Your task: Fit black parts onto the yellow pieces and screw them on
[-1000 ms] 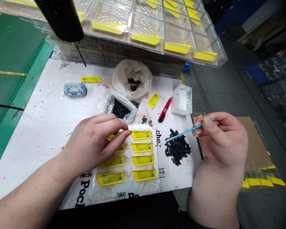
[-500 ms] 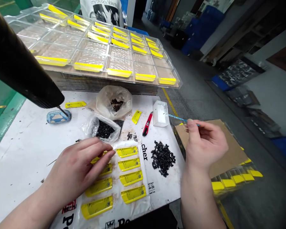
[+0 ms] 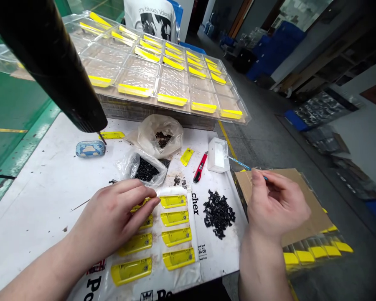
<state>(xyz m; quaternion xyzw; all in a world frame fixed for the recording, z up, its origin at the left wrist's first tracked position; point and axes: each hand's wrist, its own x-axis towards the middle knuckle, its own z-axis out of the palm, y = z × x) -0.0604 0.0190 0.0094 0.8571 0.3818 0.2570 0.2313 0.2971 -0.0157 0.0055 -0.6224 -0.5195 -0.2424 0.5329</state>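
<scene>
My right hand (image 3: 278, 202) pinches a thin blue stick (image 3: 240, 164). The stick's far end is at the edge of a small white open box (image 3: 218, 166). Over the left row of yellow curved plastic pieces (image 3: 134, 244) rests my left hand (image 3: 119, 211), thumb and forefinger nearly together; whether anything small is between them I cannot make out. A second row of yellow pieces (image 3: 176, 237) lies beside it on a white printed plastic bag (image 3: 175, 282). To the right of the rows is a heap of small black parts (image 3: 218, 215).
A black tool (image 3: 65, 71) with a thin bit hangs at upper left, above a blue case (image 3: 90, 149). Behind are bags of black granules (image 3: 146, 169) and brown bits (image 3: 163, 139), a red cutter (image 3: 200, 167), and a clear tray (image 3: 175, 85) with yellow pieces. Cardboard (image 3: 285, 209) lies right.
The view has turned, so the scene sits further right and slightly lower. Both hands keep nearly the same pose; the blue stick is still in my right hand at the white box.
</scene>
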